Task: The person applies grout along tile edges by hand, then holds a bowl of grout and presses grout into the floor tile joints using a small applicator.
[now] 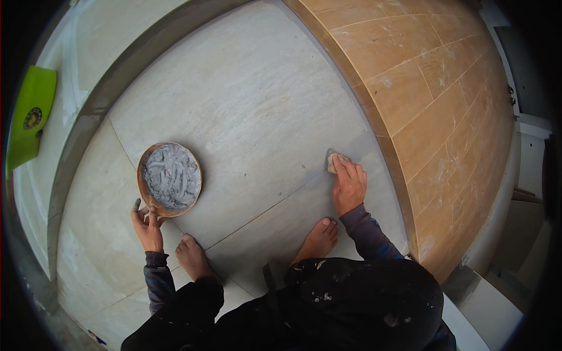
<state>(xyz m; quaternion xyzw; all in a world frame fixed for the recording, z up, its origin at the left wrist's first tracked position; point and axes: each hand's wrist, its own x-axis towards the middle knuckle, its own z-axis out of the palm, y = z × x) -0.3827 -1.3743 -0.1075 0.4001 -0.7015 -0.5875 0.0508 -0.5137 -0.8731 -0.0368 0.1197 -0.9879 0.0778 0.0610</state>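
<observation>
A round, shallow bowl (141, 186) with a brownish rim is at the left, full of thick, wet grey paste (171, 175). My left hand (150, 229) is at its near rim, a finger over the edge and others below it, gripping the bowl; one grey-smeared fingertip stands away from it. To the right, my right hand (350, 186) is closed on a small tan-and-grey scraper (332, 161), pressed to the grey floor tile (234, 117) close to a tile joint (281, 200). Part of the scraper is hidden under the fingers.
My bare feet (195, 257) stand on the tiles between both hands. A raised edge with wood-look tiles (410, 93) runs along the right, a grey ledge (111, 88) curves along the left. A bright green object (32, 111) lies on the far left.
</observation>
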